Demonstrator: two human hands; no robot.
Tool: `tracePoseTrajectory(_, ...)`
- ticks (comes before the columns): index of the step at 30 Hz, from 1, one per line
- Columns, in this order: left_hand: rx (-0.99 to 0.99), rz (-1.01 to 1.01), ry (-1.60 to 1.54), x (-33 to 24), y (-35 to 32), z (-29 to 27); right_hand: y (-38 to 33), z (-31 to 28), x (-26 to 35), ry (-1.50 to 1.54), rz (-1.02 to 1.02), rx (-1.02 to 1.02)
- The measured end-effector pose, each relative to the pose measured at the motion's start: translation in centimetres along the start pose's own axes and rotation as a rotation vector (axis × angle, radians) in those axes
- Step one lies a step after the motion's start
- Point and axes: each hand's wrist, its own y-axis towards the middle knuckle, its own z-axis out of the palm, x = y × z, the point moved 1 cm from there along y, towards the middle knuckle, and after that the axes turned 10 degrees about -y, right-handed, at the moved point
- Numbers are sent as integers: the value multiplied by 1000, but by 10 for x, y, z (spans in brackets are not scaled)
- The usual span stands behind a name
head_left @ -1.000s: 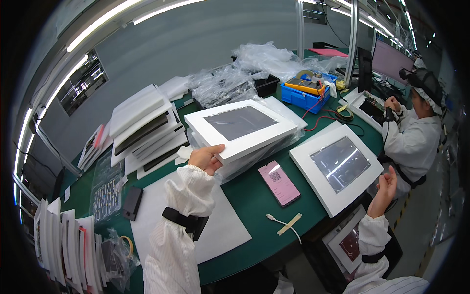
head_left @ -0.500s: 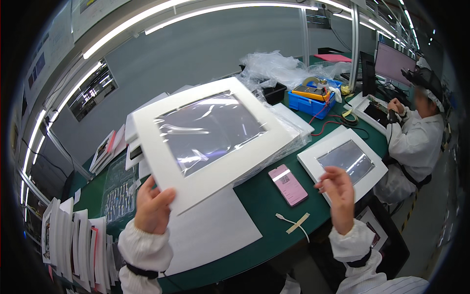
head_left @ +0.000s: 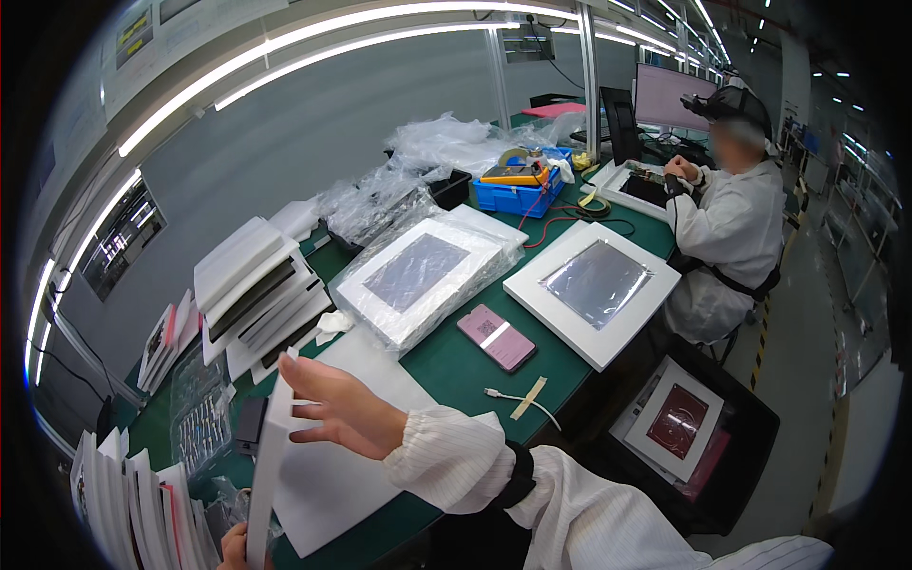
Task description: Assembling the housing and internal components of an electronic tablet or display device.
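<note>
A white framed panel [head_left: 270, 456] stands on edge in the person's hands above the bench [head_left: 432, 366], near its front edge and toward the left, turned so that only its narrow side shows. The left hand [head_left: 234, 547] has its grip clamped around the lower end, presumably to bear the weight, though much of that hand is cut off by the picture's edge. The right hand [head_left: 342, 410] clasps the upper end lightly, thumb laid along the narrow side and fingers spread against the panel — a wide grip that probably steadies it and keeps pressure off the face. Beneath, a white sheet [head_left: 332, 494] covers the bench toward the front edge, likely as padding. Behind it, a wrapped panel [head_left: 408, 275] lies flat in clear plastic, perhaps against scratches, while an unwrapped panel [head_left: 598, 285] lies screen up at the bench's right end. Between these two and the front edge rests a phone [head_left: 496, 338], within easy reach; nearer that edge, a strip of tape [head_left: 527, 399] crosses a white cable [head_left: 546, 410] — seemingly to stop it sliding off. Boards [head_left: 138, 503] stand upright in a row at the lower left, which saves room.
</note>
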Motion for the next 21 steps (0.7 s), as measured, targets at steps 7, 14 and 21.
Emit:
tracePoseTrajectory(7, 129, 65, -108, -2, -36, 22, -35, -30, -67, -299, 150, -347)
tracePoseTrajectory(14, 240, 24, -68, -9, -69, 83, -103, -60, -65, -229, 131, -433)
tracePoseTrajectory(21, 452, -72, -157, -14, -72, 96, -103, -75, -72, -1095, 139, -420)
